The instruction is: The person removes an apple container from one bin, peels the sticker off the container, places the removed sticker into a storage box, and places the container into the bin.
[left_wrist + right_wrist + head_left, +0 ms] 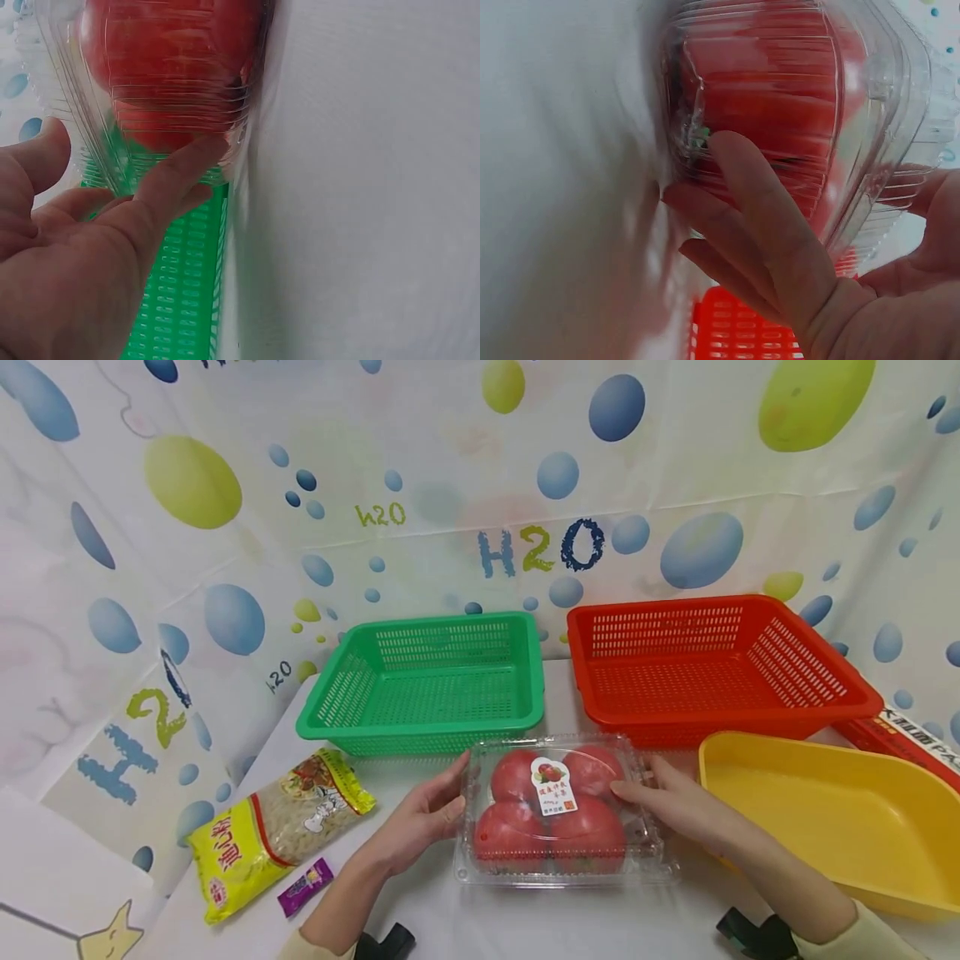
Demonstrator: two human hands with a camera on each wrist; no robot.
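A clear plastic clamshell box of large red tomatoes lies at the front middle of the table, a white label on its lid. My left hand is at its left side; in the left wrist view the fingers lie nearly straight against the ribbed wall, the thumb lifted apart. On the other side my right hand holds the box, thumb over the lid's edge and fingers along the side wall. A green bit of stem shows through the plastic in the right wrist view.
Behind the box stand a green basket and a red basket. A yellow tub is at the right, a red printed box behind it. At left lie a yellow food bag and a small purple packet.
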